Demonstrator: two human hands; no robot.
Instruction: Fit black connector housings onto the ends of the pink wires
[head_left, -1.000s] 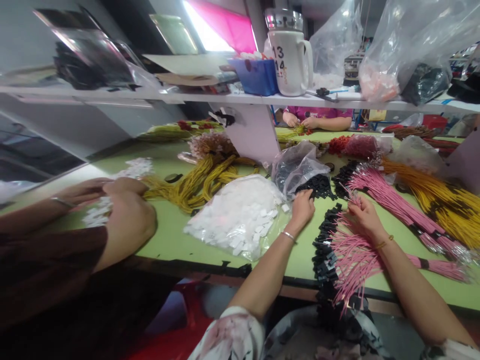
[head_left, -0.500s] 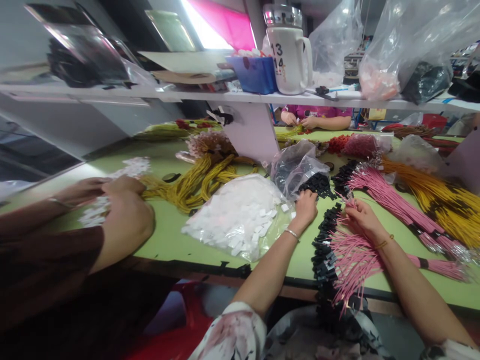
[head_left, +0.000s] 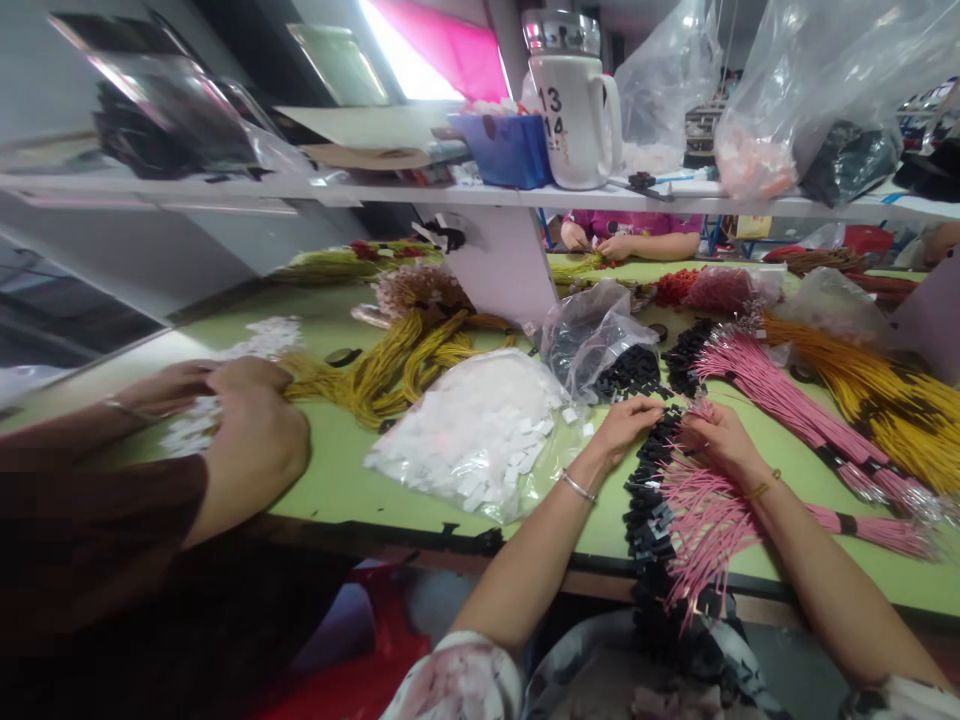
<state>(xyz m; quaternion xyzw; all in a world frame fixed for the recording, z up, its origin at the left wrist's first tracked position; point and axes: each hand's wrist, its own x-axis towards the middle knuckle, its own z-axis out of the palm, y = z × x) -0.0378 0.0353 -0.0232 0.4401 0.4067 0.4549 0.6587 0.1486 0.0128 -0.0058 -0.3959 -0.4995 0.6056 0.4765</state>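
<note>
My left hand (head_left: 628, 424) is closed in a pinch at the top of a row of black connectors (head_left: 651, 500); what its fingertips hold is too small to name. Close on its right, my right hand (head_left: 716, 432) is closed on the ends of pink wires (head_left: 709, 515). The wires fan out below it, black connectors along their left side. Behind my left hand lies a pile of loose black connectors (head_left: 634, 372) at the mouth of a clear bag (head_left: 589, 335). A bag of white connectors (head_left: 480, 430) lies to the left.
At the left, a co-worker's hands (head_left: 251, 400) are near white connectors (head_left: 191, 425) and yellow wires (head_left: 405, 370). Pink bundles (head_left: 802, 410) and orange bundles (head_left: 885, 400) lie right. A shelf (head_left: 375, 190) above holds a mug (head_left: 571, 110) and a blue box (head_left: 506, 148). Another person sits opposite.
My left hand has come away from the black connector pile, moving right and toward me, and is now beside my right hand. My right hand has barely moved.
</note>
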